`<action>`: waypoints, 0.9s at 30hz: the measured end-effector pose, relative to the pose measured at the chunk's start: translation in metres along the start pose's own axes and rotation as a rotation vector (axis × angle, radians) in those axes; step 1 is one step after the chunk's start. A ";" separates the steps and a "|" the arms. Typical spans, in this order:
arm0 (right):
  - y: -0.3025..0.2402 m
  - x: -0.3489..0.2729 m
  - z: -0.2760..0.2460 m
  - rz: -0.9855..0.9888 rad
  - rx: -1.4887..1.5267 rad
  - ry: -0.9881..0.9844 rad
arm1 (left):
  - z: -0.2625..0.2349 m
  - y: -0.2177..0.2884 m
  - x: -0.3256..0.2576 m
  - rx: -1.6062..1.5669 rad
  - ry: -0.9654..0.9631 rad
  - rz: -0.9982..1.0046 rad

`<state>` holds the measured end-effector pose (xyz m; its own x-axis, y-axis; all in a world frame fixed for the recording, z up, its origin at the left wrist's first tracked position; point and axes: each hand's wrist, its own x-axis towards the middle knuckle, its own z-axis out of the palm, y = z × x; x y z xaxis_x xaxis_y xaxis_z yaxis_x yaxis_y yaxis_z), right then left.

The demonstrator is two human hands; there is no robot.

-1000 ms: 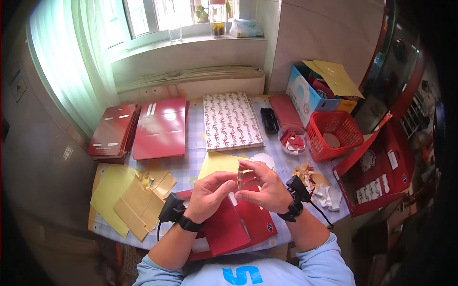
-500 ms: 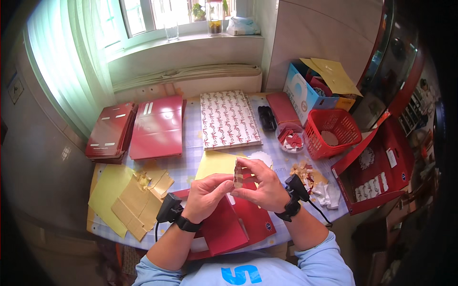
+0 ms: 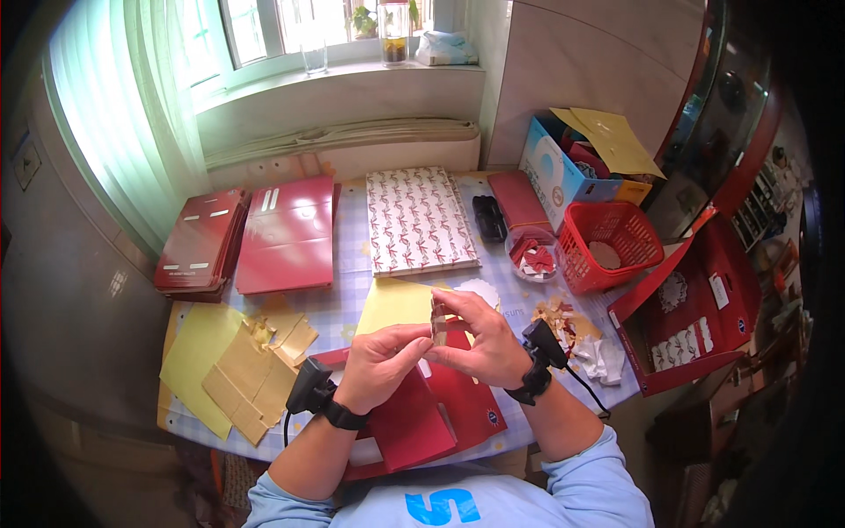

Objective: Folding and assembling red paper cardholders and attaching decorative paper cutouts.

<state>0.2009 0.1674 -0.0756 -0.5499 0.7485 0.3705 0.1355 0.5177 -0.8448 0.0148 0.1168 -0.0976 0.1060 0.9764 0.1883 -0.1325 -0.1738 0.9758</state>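
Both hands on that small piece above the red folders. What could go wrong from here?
1. The small pale piece is pinched only by fingertips of the left hand and right hand; a slip would likely drop it onto the flat red folders beneath.
2. The yellow paper sheet lies loose just behind the hands; a forward reach might drag or crease it.
3. Torn paper scraps sit by the right wrist and could get swept off the table edge.

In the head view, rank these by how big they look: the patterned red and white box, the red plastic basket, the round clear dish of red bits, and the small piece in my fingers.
1. patterned red and white box
2. red plastic basket
3. round clear dish
4. small piece, pinched between the left hand and right hand; it looks smallest even though nearest the camera.
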 end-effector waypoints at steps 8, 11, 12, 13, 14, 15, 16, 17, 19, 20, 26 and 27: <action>0.002 0.001 -0.001 -0.020 -0.036 -0.009 | -0.001 0.003 0.000 -0.032 -0.010 -0.059; 0.002 0.000 -0.001 0.002 0.029 -0.005 | -0.002 0.003 0.001 -0.061 -0.028 -0.066; 0.002 0.000 -0.001 0.010 0.064 -0.011 | -0.002 0.003 0.001 -0.061 -0.028 -0.066; 0.002 0.001 -0.002 0.010 0.063 -0.010 | -0.002 0.003 0.002 -0.080 -0.029 -0.067; 0.002 0.001 -0.002 0.026 0.102 -0.023 | -0.001 0.004 0.002 -0.099 -0.029 -0.069; 0.003 0.001 -0.003 0.041 0.140 -0.035 | -0.001 0.005 0.002 -0.099 -0.031 -0.069; 0.004 0.001 -0.003 0.041 0.139 -0.034 | 0.000 0.007 0.002 -0.108 -0.035 -0.065; 0.005 0.001 -0.003 0.034 0.148 -0.039 | 0.000 0.008 0.003 -0.118 -0.039 -0.061; 0.006 0.001 -0.004 0.027 0.159 -0.045 | 0.000 0.008 0.003 -0.120 -0.039 -0.062; 0.005 0.001 -0.004 0.031 0.158 -0.051 | 0.000 0.008 0.002 -0.123 -0.040 -0.063; 0.001 0.001 -0.005 0.033 0.138 -0.057 | -0.002 0.006 0.002 -0.113 -0.066 -0.046; 0.002 0.001 -0.005 0.033 0.150 -0.054 | -0.002 0.005 0.002 -0.113 -0.066 -0.046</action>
<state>0.2044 0.1707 -0.0749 -0.5909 0.7388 0.3240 0.0316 0.4225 -0.9058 0.0126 0.1179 -0.0922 0.1782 0.9719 0.1539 -0.2355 -0.1098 0.9656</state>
